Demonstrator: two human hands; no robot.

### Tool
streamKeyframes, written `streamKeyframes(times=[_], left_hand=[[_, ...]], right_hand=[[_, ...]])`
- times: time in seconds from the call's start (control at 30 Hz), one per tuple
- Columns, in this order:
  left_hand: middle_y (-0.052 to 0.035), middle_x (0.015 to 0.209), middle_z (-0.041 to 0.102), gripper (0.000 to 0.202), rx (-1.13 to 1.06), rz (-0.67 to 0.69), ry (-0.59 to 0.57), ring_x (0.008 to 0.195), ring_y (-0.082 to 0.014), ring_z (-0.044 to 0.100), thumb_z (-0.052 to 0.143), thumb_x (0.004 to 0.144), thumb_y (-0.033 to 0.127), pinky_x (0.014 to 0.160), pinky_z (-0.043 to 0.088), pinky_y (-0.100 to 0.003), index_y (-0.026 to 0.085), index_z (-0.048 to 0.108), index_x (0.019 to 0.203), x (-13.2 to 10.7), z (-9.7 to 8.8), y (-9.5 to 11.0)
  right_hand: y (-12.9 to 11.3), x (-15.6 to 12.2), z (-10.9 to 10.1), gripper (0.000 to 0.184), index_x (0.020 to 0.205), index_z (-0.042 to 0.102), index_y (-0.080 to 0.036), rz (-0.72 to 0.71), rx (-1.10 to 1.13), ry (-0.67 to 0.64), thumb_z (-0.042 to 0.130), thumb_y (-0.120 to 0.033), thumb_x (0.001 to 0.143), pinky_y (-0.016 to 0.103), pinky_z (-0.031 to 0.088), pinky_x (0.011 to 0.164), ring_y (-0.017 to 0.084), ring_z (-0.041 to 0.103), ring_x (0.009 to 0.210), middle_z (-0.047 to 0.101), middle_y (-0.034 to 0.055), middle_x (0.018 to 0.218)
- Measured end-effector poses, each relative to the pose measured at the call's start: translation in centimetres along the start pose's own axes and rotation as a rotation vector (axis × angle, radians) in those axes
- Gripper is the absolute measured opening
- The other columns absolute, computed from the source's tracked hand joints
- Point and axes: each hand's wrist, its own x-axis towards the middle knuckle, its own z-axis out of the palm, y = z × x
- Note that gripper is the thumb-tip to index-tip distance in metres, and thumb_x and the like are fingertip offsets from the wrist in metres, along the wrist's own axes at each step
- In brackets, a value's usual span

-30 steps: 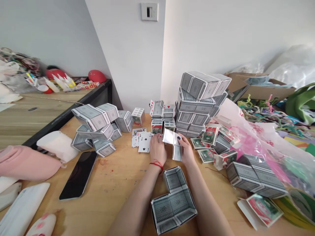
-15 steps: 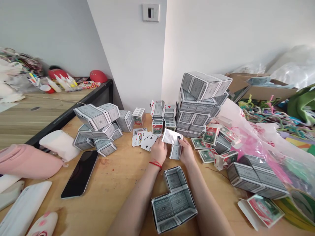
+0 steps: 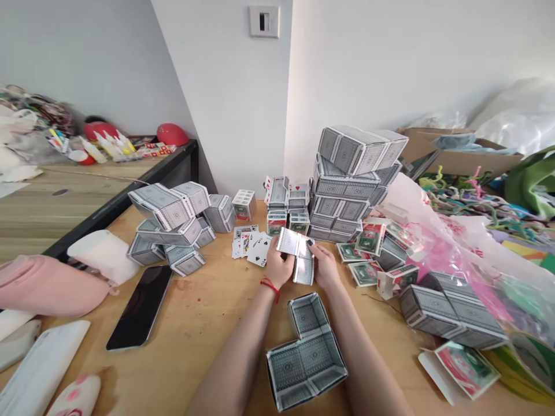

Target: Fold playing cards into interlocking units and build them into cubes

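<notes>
Between my hands is an L-shaped piece of joined playing cards, grey-patterned backs showing and its surface catching the light. My left hand, with a red string at the wrist, is closed around its left side. My right hand pinches its right edge, a dark-nailed thumb on top; the fingers beneath are hidden. Below, between my forearms, lies an open L-shaped tray of folded cards. Loose playing cards lie face up just left of my left hand.
A tall stack of card-built blocks stands behind to the right, a lower stack to the left. Opened card boxes and a pink plastic bag crowd the right. A phone and pink pouch lie left.
My left hand has shifted slightly left with the card piece, which has tilted a little. The right hand's grip has slid towards the piece's edge. The tray and stacks stay put.
</notes>
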Motion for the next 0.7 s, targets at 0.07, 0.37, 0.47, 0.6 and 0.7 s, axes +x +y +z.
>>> streamKeyframes(times=[0.07,0.37,0.47,0.6,0.7], left_hand=[[-0.0079,0.099,0.062,0.034,-0.188,-0.060,-0.121,0.092,-0.0212,0.056,0.051,0.065,0.008,0.084,0.043,-0.033,0.015,0.057,0.098,0.1,-0.1,0.2],[-0.0097,0.095,0.068,0.033,-0.507,-0.467,-0.125,0.092,-0.0251,0.060,0.069,0.061,0.030,0.082,0.045,-0.035,0.012,0.067,0.089,0.9,0.1,-0.3],[-0.0087,0.089,0.069,0.034,-0.664,-0.524,0.035,0.093,-0.0234,0.060,0.070,0.060,0.031,0.083,0.045,-0.033,0.010,0.067,0.088,1.4,-0.5,-0.5],[-0.0047,0.083,0.068,0.030,-0.777,-0.574,0.216,0.086,-0.0185,0.062,0.068,0.063,0.033,0.077,0.046,-0.028,0.013,0.066,0.085,2.2,-1.5,-0.3],[-0.0028,0.073,0.067,0.025,-0.787,-0.591,0.259,0.075,-0.0163,0.063,0.066,0.065,0.035,0.069,0.047,-0.026,0.013,0.066,0.078,2.4,-1.7,-0.1]], right_hand=[[0.0,0.2,-0.1,0.027,0.073,0.065,-0.017,-0.061,0.004,0.076,0.075,-0.035,0.054,0.024,0.043,0.052,0.013,0.056,0.052,0.065,-0.0010,0.061],[-0.1,0.0,0.5,0.031,0.070,0.063,-0.016,-0.240,-0.124,0.145,0.064,-0.047,0.065,0.023,0.043,0.051,0.013,0.056,0.057,0.060,-0.0007,0.059],[-0.3,-0.1,0.5,0.029,0.063,0.058,-0.017,-0.234,0.009,0.169,0.065,-0.045,0.065,0.022,0.043,0.050,0.009,0.053,0.051,0.056,-0.0024,0.056],[-0.6,0.0,0.1,0.024,0.061,0.054,-0.018,-0.198,0.115,0.167,0.072,-0.034,0.061,0.020,0.043,0.048,0.007,0.051,0.050,0.055,-0.0038,0.059],[-0.5,0.0,-0.1,0.024,0.060,0.053,-0.018,-0.169,0.119,0.075,0.075,-0.024,0.056,0.019,0.044,0.051,0.007,0.052,0.053,0.054,-0.0054,0.059]])
